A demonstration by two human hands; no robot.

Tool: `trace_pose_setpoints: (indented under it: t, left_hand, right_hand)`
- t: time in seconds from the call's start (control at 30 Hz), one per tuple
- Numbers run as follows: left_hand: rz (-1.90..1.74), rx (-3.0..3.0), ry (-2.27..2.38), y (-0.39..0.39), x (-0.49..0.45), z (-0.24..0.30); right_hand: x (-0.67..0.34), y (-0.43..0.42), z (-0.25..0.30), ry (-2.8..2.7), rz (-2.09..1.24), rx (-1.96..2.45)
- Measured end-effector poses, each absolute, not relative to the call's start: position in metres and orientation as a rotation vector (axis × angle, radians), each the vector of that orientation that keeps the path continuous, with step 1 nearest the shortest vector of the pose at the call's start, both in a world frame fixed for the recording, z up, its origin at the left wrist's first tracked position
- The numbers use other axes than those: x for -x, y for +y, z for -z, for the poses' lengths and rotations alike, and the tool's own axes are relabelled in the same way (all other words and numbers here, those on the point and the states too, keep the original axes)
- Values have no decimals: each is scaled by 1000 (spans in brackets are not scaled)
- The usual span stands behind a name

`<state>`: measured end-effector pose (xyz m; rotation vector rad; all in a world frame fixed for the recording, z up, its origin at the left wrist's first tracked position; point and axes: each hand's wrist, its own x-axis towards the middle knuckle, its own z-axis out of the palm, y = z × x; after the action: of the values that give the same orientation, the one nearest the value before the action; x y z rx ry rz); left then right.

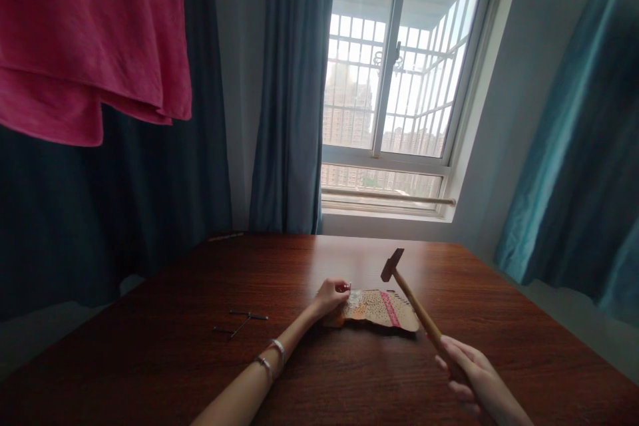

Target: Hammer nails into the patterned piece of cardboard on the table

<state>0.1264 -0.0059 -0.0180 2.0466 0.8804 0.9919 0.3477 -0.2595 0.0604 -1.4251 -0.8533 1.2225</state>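
Note:
My right hand (pixel 466 369) is closed around the wooden handle of a hammer (pixel 409 296), whose dark head is raised above the table. A flat wooden board (pixel 382 309) with many small holes and a pink stripe lies on the brown table (pixel 200 359). My left hand (pixel 332 296) rests at the board's left end, fingers pinched together on something small that I cannot make out. Bracelets circle my left wrist.
Several dark nails (pixel 242 323) lie on the table to the left of my arm. A window (pixel 394 80) with blue curtains (pixel 289 93) is behind the table. A pink cloth (pixel 90 33) hangs at the upper left.

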Motion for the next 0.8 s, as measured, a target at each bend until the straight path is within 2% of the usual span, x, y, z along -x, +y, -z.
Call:
trace_pose_setpoints:
  t: [0.17, 0.8]
  left_hand:
    - [-966, -2083, 932, -6, -126, 18]
    - [-953, -2046, 924, -8, -125, 14]
  right_hand:
    - [-313, -250, -77, -983, -1345, 1299]
    - [-290, -240, -92, -1034, -1326, 1307]
